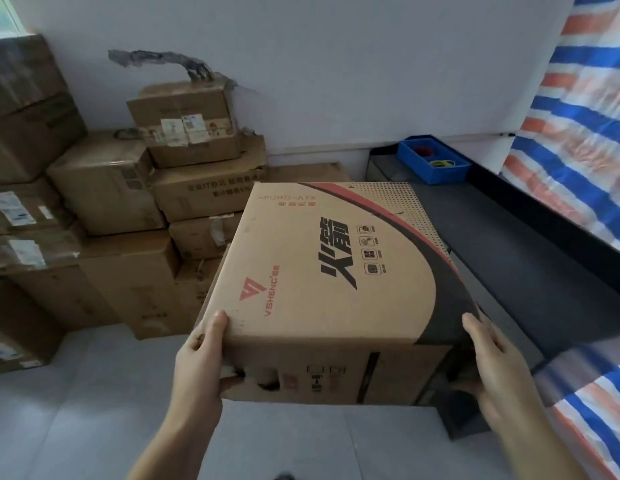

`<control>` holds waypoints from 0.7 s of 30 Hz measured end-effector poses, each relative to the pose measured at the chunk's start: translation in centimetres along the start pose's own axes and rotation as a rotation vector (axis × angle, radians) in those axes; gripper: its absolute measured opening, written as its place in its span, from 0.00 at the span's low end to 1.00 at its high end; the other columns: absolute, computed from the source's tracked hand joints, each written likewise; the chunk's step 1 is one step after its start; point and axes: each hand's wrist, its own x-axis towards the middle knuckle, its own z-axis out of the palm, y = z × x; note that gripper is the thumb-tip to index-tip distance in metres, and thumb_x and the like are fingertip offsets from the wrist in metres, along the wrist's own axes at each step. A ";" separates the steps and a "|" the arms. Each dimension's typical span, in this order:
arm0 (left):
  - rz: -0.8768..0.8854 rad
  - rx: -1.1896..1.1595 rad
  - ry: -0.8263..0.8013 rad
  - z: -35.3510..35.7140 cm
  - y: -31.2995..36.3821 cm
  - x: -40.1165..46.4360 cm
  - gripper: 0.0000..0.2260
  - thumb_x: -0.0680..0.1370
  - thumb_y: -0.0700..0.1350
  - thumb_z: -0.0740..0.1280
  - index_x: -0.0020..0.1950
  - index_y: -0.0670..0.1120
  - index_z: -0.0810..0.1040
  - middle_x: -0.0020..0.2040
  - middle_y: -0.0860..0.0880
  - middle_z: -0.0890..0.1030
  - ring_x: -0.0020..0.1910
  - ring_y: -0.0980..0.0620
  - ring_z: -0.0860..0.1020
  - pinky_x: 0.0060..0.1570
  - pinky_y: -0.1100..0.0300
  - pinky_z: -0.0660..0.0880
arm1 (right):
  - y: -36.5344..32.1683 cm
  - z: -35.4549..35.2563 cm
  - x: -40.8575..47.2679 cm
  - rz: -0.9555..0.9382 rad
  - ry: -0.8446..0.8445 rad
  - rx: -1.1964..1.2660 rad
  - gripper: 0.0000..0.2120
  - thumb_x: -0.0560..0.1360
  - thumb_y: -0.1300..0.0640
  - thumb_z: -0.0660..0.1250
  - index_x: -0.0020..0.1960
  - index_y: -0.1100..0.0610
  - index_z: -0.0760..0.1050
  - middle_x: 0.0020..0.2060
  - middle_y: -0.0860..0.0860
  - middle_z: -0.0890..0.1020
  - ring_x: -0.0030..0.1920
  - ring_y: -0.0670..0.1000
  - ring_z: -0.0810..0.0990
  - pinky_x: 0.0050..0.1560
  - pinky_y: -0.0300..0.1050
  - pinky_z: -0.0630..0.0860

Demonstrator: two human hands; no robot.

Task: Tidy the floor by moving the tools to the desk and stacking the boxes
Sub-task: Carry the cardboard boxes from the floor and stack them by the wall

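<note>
A large tan cardboard box printed with a red triangular logo, black characters and a red-and-black curved band (322, 271) is held up in the air in front of the person, above the grey tiled floor (76, 393), its printed top face tilted toward the camera. The left hand (201, 368) grips the box's near left corner, thumb lying on the top face and fingers curled round the lower front edge. The right hand (499, 368) grips the near right corner, thumb on the top edge over the black band and fingers wrapped down the side, their tips hidden behind the box. Past the far left edge of the box stands a stack of plain brown cardboard boxes (135, 209) against the pale wall (336, 64), some bearing white shipping labels and tape, piled several high; the topmost small one sits beneath a patch of damaged plaster. To the right of the held box runs a long dark grey tabletop (509, 244) with a raised black back edge. At its far end, near the wall, rests a blue plastic tray (433, 161) holding something red and something yellow, too small to identify. A blue, white and orange striped tarpaulin (585, 140) hangs along the right side behind the tabletop.
</note>
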 end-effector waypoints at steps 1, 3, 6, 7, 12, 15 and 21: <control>0.000 -0.003 -0.007 1.4 0.3 1.5 0.13 0.78 0.53 0.63 0.59 0.50 0.76 0.51 0.57 0.77 0.53 0.50 0.75 0.49 0.39 0.78 | -0.7 0.7 1.7 0.000 0.003 0.003 0.22 0.75 0.47 0.66 0.68 0.48 0.70 0.61 0.52 0.78 0.60 0.57 0.77 0.58 0.64 0.74; 0.006 -0.002 -0.016 4.1 0.9 4.6 0.13 0.78 0.54 0.63 0.59 0.51 0.77 0.53 0.57 0.77 0.54 0.49 0.76 0.49 0.39 0.78 | -1.8 2.2 5.3 -0.005 0.007 0.006 0.22 0.76 0.48 0.65 0.69 0.50 0.70 0.61 0.53 0.78 0.59 0.58 0.77 0.55 0.64 0.75; 0.049 -0.010 -0.036 8.3 2.2 9.6 0.11 0.78 0.54 0.63 0.57 0.53 0.77 0.53 0.58 0.77 0.53 0.53 0.76 0.51 0.38 0.77 | -3.7 5.2 11.1 -0.028 0.005 0.035 0.21 0.77 0.49 0.64 0.69 0.49 0.70 0.60 0.53 0.79 0.57 0.58 0.78 0.53 0.64 0.76; 0.066 -0.018 -0.040 9.8 2.9 11.5 0.09 0.79 0.53 0.62 0.55 0.54 0.78 0.52 0.59 0.77 0.52 0.54 0.76 0.52 0.38 0.77 | -4.4 6.6 13.2 -0.032 0.004 0.043 0.21 0.77 0.49 0.64 0.69 0.49 0.70 0.60 0.53 0.78 0.57 0.58 0.78 0.53 0.64 0.76; 0.176 -0.032 -0.058 16.8 7.1 21.4 0.09 0.78 0.54 0.62 0.57 0.58 0.78 0.51 0.60 0.77 0.55 0.53 0.76 0.51 0.42 0.78 | -8.8 13.8 23.6 -0.028 0.011 0.095 0.18 0.78 0.50 0.63 0.67 0.48 0.71 0.57 0.52 0.79 0.54 0.56 0.79 0.47 0.57 0.78; 0.240 -0.031 -0.083 21.1 10.3 26.7 0.12 0.79 0.53 0.61 0.61 0.56 0.75 0.50 0.61 0.77 0.53 0.57 0.75 0.52 0.43 0.78 | -12.1 17.7 29.3 -0.003 0.017 0.141 0.20 0.77 0.49 0.64 0.68 0.46 0.69 0.59 0.53 0.79 0.56 0.57 0.79 0.49 0.56 0.78; 0.232 -0.047 -0.091 28.9 14.2 36.1 0.06 0.80 0.51 0.61 0.51 0.58 0.77 0.46 0.61 0.77 0.47 0.59 0.75 0.52 0.41 0.76 | -17.0 24.0 39.1 -0.054 -0.009 0.140 0.20 0.77 0.49 0.64 0.68 0.45 0.69 0.58 0.52 0.79 0.54 0.54 0.80 0.45 0.52 0.77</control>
